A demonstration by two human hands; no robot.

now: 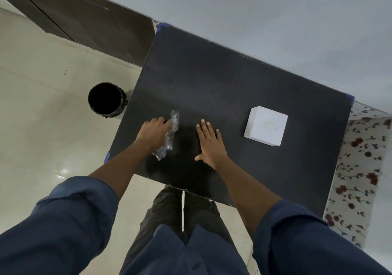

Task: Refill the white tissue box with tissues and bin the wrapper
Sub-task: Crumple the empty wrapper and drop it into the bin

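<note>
The white tissue box (265,126) stands on the right part of the black table (222,79), its oval slot facing up. A crumpled clear plastic wrapper (171,133) lies near the table's left edge. My left hand (153,131) rests on the wrapper with its fingers curled over it. My right hand (210,144) lies flat on the table between the wrapper and the box, fingers spread, holding nothing. A black bin (106,100) stands on the floor just left of the table, its mouth open.
The table's far edge meets a pale wall. A dark wooden cabinet (89,24) stands at the back left. Glossy cream floor tiles (42,115) lie left of the table. A floral cloth (358,168) covers the surface on the right.
</note>
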